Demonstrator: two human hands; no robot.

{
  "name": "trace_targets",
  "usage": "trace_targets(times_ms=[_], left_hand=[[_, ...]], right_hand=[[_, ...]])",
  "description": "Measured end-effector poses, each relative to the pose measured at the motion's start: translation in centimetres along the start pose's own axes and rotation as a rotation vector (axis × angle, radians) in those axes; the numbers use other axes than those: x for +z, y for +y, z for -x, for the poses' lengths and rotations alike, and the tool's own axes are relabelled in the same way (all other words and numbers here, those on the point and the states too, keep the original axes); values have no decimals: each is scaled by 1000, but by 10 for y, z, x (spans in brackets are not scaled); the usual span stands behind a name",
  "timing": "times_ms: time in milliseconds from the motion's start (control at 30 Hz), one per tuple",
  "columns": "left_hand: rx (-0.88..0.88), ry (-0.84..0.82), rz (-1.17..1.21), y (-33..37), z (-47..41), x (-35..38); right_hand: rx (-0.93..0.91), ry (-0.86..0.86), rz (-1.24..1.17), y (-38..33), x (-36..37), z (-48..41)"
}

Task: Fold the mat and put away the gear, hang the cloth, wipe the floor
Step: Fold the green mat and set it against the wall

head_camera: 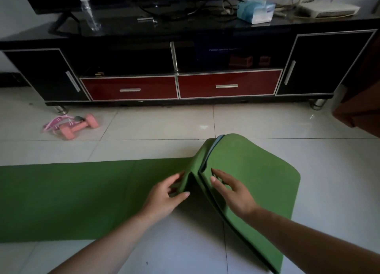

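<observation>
A green mat (82, 195) lies on the white tiled floor, stretched flat to the left. Its right end is folded over into several layers that stand up in a raised fold (253, 175), with a pale blue edge showing at the top. My left hand (164, 193) pinches the upright fold of the mat between thumb and fingers. My right hand (232, 189) rests flat on the folded flap, fingers spread. A pink dumbbell (79, 126) lies on the floor at the far left, next to a pink skipping rope (55, 123).
A long black TV stand (185, 67) with two red drawers runs across the back. On it stand a spray bottle (89, 12), a tissue pack (256, 8) and a white box (327, 9). A brown piece of furniture (362, 100) is at the right edge.
</observation>
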State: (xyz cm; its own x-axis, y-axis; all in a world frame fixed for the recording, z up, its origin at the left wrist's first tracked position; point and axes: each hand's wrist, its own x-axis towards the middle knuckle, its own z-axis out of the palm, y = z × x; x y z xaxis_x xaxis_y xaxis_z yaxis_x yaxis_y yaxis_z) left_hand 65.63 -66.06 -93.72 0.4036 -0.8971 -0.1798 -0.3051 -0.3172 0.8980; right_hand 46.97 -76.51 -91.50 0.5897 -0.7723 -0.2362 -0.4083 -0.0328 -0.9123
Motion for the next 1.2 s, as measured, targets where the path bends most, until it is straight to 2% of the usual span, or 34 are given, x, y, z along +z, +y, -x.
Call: trace_targets(times_ms=[67, 167, 300, 500, 600, 733, 800, 867, 1000, 1200], left_hand=[[-4, -1, 32, 2, 0, 6], [-18, 128, 87, 5, -2, 21], [-42, 295, -35, 24, -7, 36], [-28, 296, -87, 33, -9, 37], [-21, 261, -42, 27, -2, 31], [25, 190, -29, 26, 7, 25], [54, 167, -10, 31, 14, 21], [78, 153, 22, 35, 19, 12], [93, 143, 49, 41, 34, -19], [69, 159, 18, 43, 46, -61]], right_hand=[[21, -28, -67, 3, 6, 0], [31, -26, -110, 7, 11, -1], [9, -33, -84, 9, 10, 0], [-41, -17, 3, 12, 0, -5], [-248, -19, 397, 6, -21, -16], [-410, -275, 943, -33, -52, -45], [-453, -345, 1127, -55, -56, -58], [-477, -395, 1214, -71, -52, -69], [-564, -466, 1206, -88, -26, -81], [-691, -336, 1047, -100, 8, -82]])
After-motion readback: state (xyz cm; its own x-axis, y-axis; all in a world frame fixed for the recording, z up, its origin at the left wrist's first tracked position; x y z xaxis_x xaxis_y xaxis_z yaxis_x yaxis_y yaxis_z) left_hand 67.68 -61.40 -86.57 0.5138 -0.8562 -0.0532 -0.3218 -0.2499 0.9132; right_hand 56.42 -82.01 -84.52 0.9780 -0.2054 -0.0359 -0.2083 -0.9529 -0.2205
